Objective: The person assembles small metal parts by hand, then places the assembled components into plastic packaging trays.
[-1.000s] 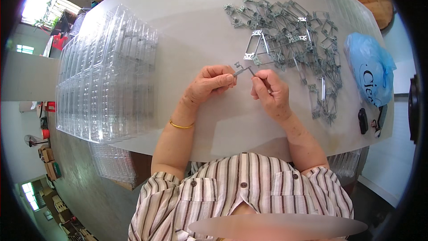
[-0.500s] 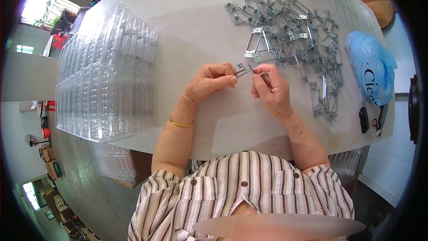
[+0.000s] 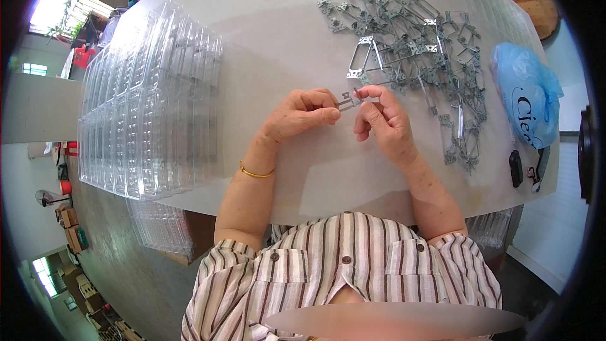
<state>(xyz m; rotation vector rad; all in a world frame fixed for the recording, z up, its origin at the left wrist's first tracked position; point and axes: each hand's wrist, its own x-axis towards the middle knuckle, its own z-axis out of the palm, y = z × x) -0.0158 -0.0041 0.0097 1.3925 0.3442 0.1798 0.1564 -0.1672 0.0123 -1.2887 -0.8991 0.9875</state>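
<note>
My left hand (image 3: 304, 112) pinches a small grey metal bracket frame (image 3: 346, 101) between thumb and curled fingers. The frame's flat, hole-punched end sticks out toward the right. My right hand (image 3: 385, 123) is at that end, index fingertip on it and thumb just below, the other fingers curled. Part of the frame is hidden inside the left hand. Just beyond my hands lies a loose pile of similar metal bracket frames (image 3: 413, 50), tangled over one another on the pale table (image 3: 271, 44).
Tall stacks of clear plastic trays (image 3: 148, 107) stand at the left. To the right are a blue plastic bag (image 3: 525, 95) and a small black object (image 3: 516, 169) near the table's edge. More clear trays (image 3: 158, 230) sit below the table at left.
My right index finger has straightened and lifted a little along the bracket's end, opening some space above the thumb. The left hand and bracket have shifted slightly right.
</note>
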